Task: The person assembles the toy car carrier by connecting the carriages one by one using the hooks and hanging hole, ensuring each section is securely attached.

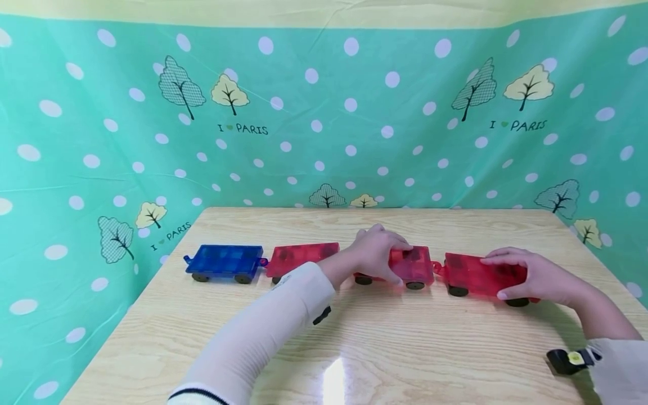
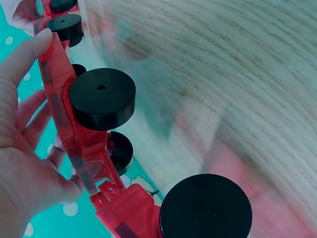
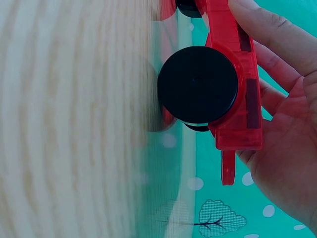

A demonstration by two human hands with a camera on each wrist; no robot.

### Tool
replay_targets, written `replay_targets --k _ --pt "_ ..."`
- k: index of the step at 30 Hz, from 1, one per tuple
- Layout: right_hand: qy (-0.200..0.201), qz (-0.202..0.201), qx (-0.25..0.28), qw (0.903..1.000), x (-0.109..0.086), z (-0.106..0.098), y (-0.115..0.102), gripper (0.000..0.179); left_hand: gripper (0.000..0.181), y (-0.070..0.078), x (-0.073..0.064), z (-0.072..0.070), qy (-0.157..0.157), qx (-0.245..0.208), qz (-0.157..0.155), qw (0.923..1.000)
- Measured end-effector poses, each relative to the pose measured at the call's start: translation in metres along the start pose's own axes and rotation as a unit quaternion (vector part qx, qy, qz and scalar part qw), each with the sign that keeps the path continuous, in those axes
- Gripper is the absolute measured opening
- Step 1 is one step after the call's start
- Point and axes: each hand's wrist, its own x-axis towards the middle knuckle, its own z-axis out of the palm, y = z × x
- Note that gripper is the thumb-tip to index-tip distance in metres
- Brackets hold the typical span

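A row of flat toy train cars on black wheels stands across the table. At its left end is a blue car [image 1: 225, 260], followed by a red car [image 1: 291, 259] partly behind the left forearm. My left hand [image 1: 373, 253] grips the middle red car [image 1: 417, 264] from above by its long sides; the left wrist view shows my thumb along that car's red side [image 2: 59, 89]. The rightmost red car [image 1: 468, 273] is held by my right hand [image 1: 541, 275], thumb in front and fingers over the top. Between these two cars, a red coupling [image 1: 438, 269] bridges the gap.
The wood-grain table [image 1: 405, 349] extends in front of the cars. Behind it hangs a green dotted cloth [image 1: 349, 129] with printed trees. A black wrist camera [image 1: 567, 360] sits at the right cuff.
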Motion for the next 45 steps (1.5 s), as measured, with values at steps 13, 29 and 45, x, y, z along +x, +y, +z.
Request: replay_targets --k 13,29,45 --pt "-0.004 -0.006 -0.003 1.0 0.002 -0.001 0.001 0.065 0.073 -0.003 0.013 -0.001 -0.014 -0.018 -0.005 0.9997" --pt "-0.007 -0.014 -0.006 0.9999 0.003 0.0 0.002 0.064 0.075 -0.011 0.013 0.011 -0.038 -0.052 -0.018 0.9978" --pt "0.003 -0.023 -0.019 0.9996 0.005 0.002 -0.005 0.066 0.07 -0.028 -0.002 0.018 -0.012 -0.133 -0.019 0.9909"
